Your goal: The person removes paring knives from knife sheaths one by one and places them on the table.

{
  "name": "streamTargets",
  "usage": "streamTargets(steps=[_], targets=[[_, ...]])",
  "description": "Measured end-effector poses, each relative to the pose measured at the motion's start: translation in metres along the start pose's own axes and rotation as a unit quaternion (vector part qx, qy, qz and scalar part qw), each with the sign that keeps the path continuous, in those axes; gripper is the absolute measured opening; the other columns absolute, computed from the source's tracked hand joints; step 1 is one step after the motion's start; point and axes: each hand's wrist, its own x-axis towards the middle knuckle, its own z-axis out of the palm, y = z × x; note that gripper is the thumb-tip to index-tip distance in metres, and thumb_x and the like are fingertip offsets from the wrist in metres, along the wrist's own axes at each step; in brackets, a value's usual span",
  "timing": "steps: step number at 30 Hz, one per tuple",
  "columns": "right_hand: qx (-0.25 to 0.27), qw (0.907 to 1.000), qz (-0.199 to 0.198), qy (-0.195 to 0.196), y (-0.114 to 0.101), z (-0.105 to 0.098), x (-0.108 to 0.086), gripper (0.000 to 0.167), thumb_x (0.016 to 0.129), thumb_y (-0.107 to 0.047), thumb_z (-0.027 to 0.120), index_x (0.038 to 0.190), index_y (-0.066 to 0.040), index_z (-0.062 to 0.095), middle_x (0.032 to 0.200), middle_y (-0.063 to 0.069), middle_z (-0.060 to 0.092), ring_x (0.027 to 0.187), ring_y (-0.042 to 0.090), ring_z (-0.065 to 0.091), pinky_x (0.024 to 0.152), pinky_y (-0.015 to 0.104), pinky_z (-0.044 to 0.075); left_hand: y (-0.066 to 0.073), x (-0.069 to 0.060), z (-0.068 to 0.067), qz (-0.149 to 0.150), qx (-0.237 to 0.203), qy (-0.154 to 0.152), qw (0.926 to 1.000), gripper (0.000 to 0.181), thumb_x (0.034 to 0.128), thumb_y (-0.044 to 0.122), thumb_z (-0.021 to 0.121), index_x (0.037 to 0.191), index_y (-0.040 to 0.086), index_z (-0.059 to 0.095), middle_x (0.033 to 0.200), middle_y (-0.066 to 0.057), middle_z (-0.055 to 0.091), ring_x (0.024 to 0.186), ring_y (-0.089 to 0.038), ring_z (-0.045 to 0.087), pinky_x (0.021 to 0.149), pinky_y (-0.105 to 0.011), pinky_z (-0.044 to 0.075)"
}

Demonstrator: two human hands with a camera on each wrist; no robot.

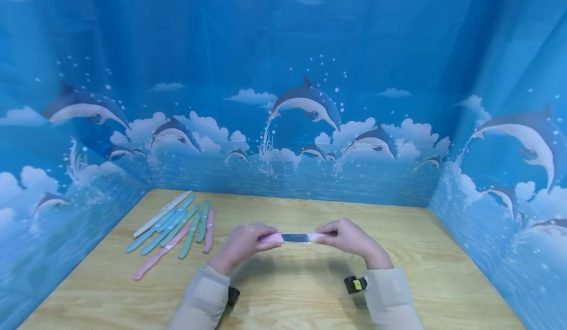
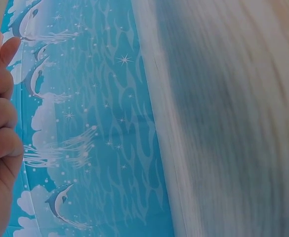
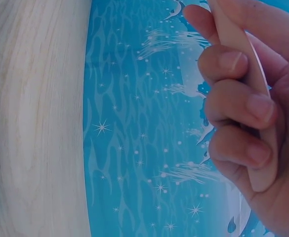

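Observation:
A pink eyebrow razor with a bare, shiny blade (image 1: 297,238) spans the gap between both hands, level above the table. My left hand (image 1: 243,243) pinches the pink piece (image 1: 276,237) at the blade's left end, which looks like its cover. With my right hand (image 1: 351,241) I grip the pink handle at the other end; the right wrist view shows several fingers curled round that slim handle (image 3: 238,39). Only part of the left hand (image 2: 1,123) appears at the edge of the left wrist view, its fingers curled.
To the left on the wooden table (image 1: 443,271) lies a loose pile of similar razors: a white one (image 1: 162,214), several blue and green ones (image 1: 189,235), and pink ones (image 1: 155,262). A blue dolphin-print curtain (image 1: 248,177) stands round the table's back and sides.

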Motion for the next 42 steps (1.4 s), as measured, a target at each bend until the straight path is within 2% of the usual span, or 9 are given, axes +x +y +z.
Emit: streamTargets(steps=[10, 16, 25, 37, 42], targets=[[0.004, 0.9998, 0.020, -0.002, 0.0012, 0.0000, 0.0003, 0.038, 0.089, -0.044, 0.067, 0.111, -0.013, 0.073, 0.110, 0.006, 0.072, 0.093, 0.015, 0.067, 0.079, 0.035, 0.056, -0.0004, -0.0010, -0.0015, -0.008, -0.005, -0.011, 0.9999, 0.034, 0.0882, 0.041, 0.068, 0.106, 0.014, 0.074, 0.095, -0.001, 0.075, 0.081, -0.012, 0.070, 0.073, -0.025, 0.057], [0.012, 0.9998, 0.014, -0.008, 0.0012, 0.0006, -0.0005, 0.039, 0.089, -0.043, 0.067, 0.112, -0.012, 0.072, 0.111, 0.008, 0.071, 0.092, 0.016, 0.067, 0.078, 0.035, 0.056, 0.0005, -0.0021, -0.0028, -0.022, -0.009, -0.020, 0.9995, 0.035, 0.0873, 0.042, 0.068, 0.106, 0.013, 0.074, 0.096, -0.001, 0.075, 0.082, -0.013, 0.071, 0.074, -0.026, 0.057], [0.007, 0.9998, 0.019, 0.000, 0.0029, -0.0001, 0.0001, 0.038, 0.089, -0.045, 0.066, 0.112, -0.015, 0.073, 0.110, 0.005, 0.071, 0.092, 0.014, 0.066, 0.078, 0.034, 0.056, -0.0010, -0.0020, -0.0029, -0.005, 0.002, -0.001, 1.0000, 0.036, 0.0873, 0.041, 0.068, 0.106, 0.011, 0.074, 0.095, -0.004, 0.075, 0.081, -0.014, 0.071, 0.072, -0.026, 0.058], [0.004, 0.9997, 0.023, -0.006, 0.0042, 0.0004, -0.0010, 0.039, 0.089, -0.045, 0.066, 0.112, -0.014, 0.073, 0.111, 0.006, 0.071, 0.096, 0.017, 0.067, 0.080, 0.036, 0.056, -0.0027, -0.0045, -0.0010, -0.002, -0.001, -0.004, 1.0000, 0.036, 0.0876, 0.041, 0.068, 0.105, 0.010, 0.074, 0.095, -0.004, 0.075, 0.082, -0.015, 0.071, 0.073, -0.027, 0.058], [0.000, 0.9997, 0.023, 0.000, 0.0041, -0.0025, -0.0021, 0.039, 0.090, -0.044, 0.065, 0.112, -0.013, 0.072, 0.112, 0.007, 0.071, 0.098, 0.019, 0.067, 0.081, 0.037, 0.056, -0.0018, -0.0033, -0.0024, -0.010, -0.013, -0.008, 0.9998, 0.037, 0.0879, 0.041, 0.068, 0.107, 0.009, 0.073, 0.097, -0.005, 0.075, 0.083, -0.016, 0.071, 0.074, -0.028, 0.058]])
